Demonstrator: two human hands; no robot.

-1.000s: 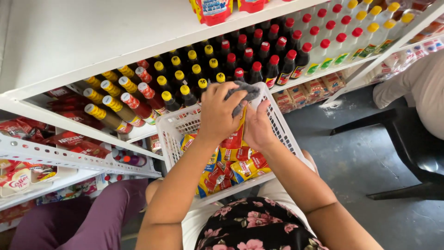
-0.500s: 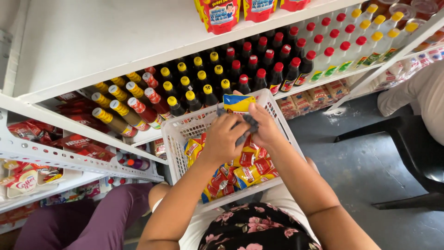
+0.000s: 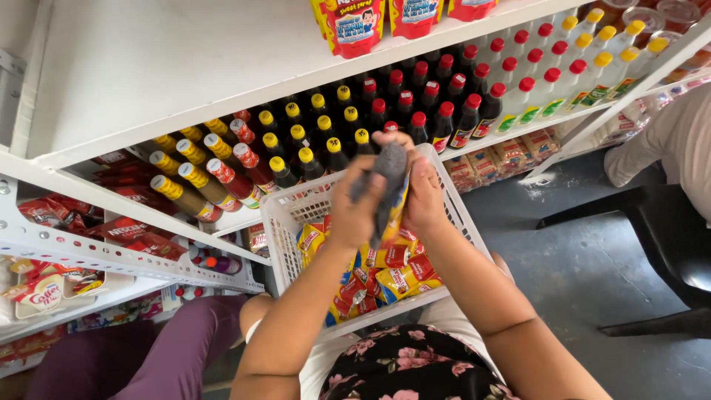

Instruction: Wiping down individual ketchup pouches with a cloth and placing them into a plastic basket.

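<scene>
**Packet and cloth come up out of the basket**

Upper left of the frame, the white shelf point(image 3: 148, 81) sits as before, and below it the yellow-capped bottles point(image 3: 194, 176) hold their rows; nothing stirs there. Moving toward the centre, here is the change: half a second ago both hands were low over the white basket point(image 3: 292, 215), bent to the heap of sachets; now they stand higher, level with the basket's far rim and close in front of the red-capped bottles point(image 3: 415, 122). My reading is that one packet has been picked out of the pile and is being wiped rather than sorted.

The left hand point(image 3: 357, 210) is closed, its fingers curled round a grey cloth point(image 3: 390, 169) that pokes up above the knuckles; pressed against that cloth, just right of it, is the yellow sachet point(image 3: 395, 215), hanging edge-on between the two hands, above the basket and clear of the loose sachets point(image 3: 392, 274) beneath. The right hand point(image 3: 426, 196) is shut too, gripping the sachet's far side, thumb toward the cloth; so the packet is clamped from both sides, centre frame.

Further right, the clear yellow-capped bottles point(image 3: 592, 44) line the shelf; at the right edge, another person's pale sleeve point(image 3: 670, 144) rests above a black chair point(image 3: 659, 252).
</scene>
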